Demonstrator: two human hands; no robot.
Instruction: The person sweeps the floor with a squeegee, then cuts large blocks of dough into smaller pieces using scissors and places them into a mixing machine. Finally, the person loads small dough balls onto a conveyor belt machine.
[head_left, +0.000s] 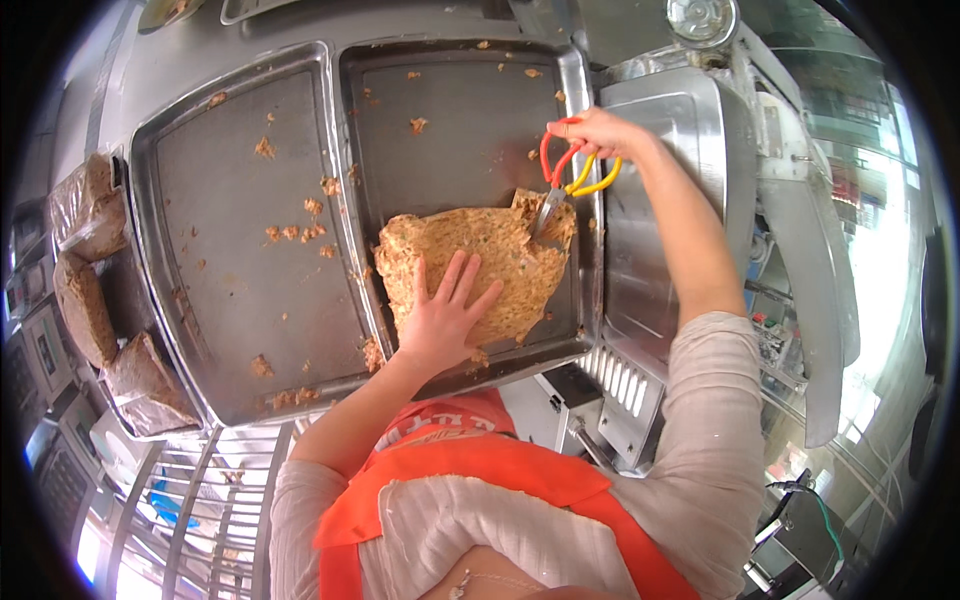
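A flat, orange-brown slab of minced food (469, 229) flecked with green lies in the lower part of the right metal tray (457, 161). My left hand (441, 322) rests palm down on its lower middle, fingers spread. In my right hand (604, 139), over the tray's right rim, are scissors (553, 201) with red and yellow handles. Their blades point down and left into the slab's upper right corner, where a piece is folded and the edge is notched. The slab hides the blade tips.
A second metal tray (232, 247) with scattered food crumbs adjoins on the left. Beyond it, brown blocks in clear plastic (82, 307) sit in a narrow tray. A steel surface (652, 225) borders the right side. Below left stands a barred metal rack (191, 502).
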